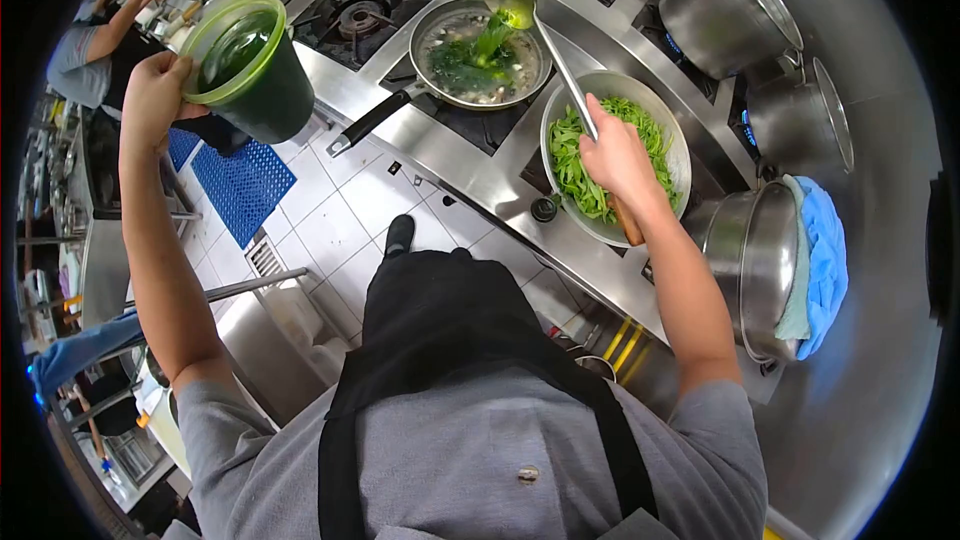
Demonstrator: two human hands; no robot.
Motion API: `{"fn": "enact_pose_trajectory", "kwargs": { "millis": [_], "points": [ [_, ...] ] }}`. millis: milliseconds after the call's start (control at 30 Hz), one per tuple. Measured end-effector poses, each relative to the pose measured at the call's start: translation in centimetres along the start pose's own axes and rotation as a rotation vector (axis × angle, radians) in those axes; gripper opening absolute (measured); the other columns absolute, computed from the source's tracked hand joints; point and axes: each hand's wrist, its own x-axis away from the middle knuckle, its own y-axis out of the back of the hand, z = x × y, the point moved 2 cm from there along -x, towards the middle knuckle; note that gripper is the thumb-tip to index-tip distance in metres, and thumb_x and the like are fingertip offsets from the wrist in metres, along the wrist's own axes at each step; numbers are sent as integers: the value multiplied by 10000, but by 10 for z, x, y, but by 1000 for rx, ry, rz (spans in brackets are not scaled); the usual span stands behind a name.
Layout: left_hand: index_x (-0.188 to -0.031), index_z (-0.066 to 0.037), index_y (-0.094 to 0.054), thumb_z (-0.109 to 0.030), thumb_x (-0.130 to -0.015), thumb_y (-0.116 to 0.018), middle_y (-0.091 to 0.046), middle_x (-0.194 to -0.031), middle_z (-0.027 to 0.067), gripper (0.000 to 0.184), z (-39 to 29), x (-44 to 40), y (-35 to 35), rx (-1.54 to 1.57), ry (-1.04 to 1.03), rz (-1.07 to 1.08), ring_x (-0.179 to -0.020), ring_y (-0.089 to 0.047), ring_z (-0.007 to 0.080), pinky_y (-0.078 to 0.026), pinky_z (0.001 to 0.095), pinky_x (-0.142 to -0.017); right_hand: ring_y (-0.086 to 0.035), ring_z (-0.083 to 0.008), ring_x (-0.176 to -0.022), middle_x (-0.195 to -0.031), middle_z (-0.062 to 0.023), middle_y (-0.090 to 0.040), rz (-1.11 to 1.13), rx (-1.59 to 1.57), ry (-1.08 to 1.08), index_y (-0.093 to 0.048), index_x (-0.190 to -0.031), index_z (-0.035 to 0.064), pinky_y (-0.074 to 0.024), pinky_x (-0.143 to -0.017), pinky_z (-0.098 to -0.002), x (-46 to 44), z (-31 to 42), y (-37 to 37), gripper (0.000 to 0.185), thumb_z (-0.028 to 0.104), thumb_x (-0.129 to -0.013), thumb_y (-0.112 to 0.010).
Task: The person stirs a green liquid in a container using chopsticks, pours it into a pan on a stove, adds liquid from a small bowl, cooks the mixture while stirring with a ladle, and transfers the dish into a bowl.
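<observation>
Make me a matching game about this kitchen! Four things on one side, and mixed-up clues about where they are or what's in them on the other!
Things:
1. Green tub
2. Ladle
3. Round metal pan
4. Mat

Clues:
A. Full of green leaves
B. Lying on the tiled floor
C. In the right hand, tipped over the frying pan
D. Held at its rim by the left hand

Right pairs: 1-D, 2-C, 3-A, 4-B.
</observation>
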Motion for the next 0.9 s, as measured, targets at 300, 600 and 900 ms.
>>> {"fn": "enact_pose_trajectory", "kwargs": {
  "millis": [300, 600, 900],
  "points": [
    [-796, 8, -594, -179, -969, -532, -578, -722, 41, 262, 45, 31, 30, -53, 40, -82, -584, -616, 115, -595, 275, -507, -686, -348, -696, -839, -240, -674, 134, -244, -72, -537, -1180, -43, -564, -635, -449, -32, -8, -72, 343, 59, -852, -555],
    [-748, 50, -586, -133, -944, -545, -574, -659, 67, 271, 72, 18, 30, -30, 4, -93, -526, -599, 125, -545, 270, -457, -504, -104, -467, -636, -37, -538, 300, -996, -275, -577, -1229, -31, -426, -395, -279, 11, 39, -53, 348, 44, -889, -596],
    [-709, 24, -558, -158, -947, -571, -557, -648, 41, 300, 113, -36, 28, -7, -68, -43, -531, -576, 95, -546, 271, -463, -679, -440, -830, -908, -294, -674, -112, 105, -102, -435, -1435, 30, -525, -777, -531, 13, 58, -47, 651, 59, -797, -559]
  ]
}}
